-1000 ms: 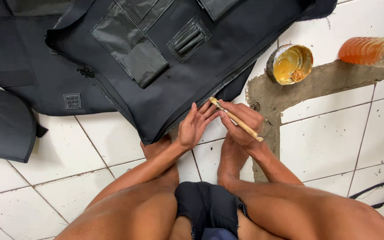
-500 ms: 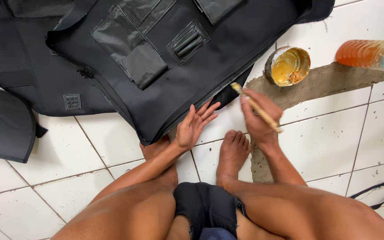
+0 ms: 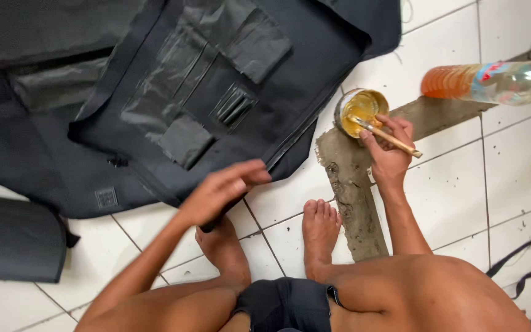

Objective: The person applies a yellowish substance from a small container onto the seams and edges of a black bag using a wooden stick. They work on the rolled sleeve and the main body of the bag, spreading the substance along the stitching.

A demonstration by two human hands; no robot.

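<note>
The right hand (image 3: 387, 154) pinched a thin, light brush (image 3: 383, 133), its tip in the glue tin (image 3: 360, 110). The left hand (image 3: 222, 187), fingers loosely spread and blurred, seemingly pressed the limp black fabric (image 3: 228, 80) near its hem on the floor.

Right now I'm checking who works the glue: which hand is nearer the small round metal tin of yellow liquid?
Right. The right hand dips a wooden-handled brush into the tin; the left hand rests on black fabric, well away.

right hand (image 3: 387, 150) moved brush (image 3: 383, 134) into tin (image 3: 360, 112) | left hand (image 3: 221, 190) shifted left
</note>
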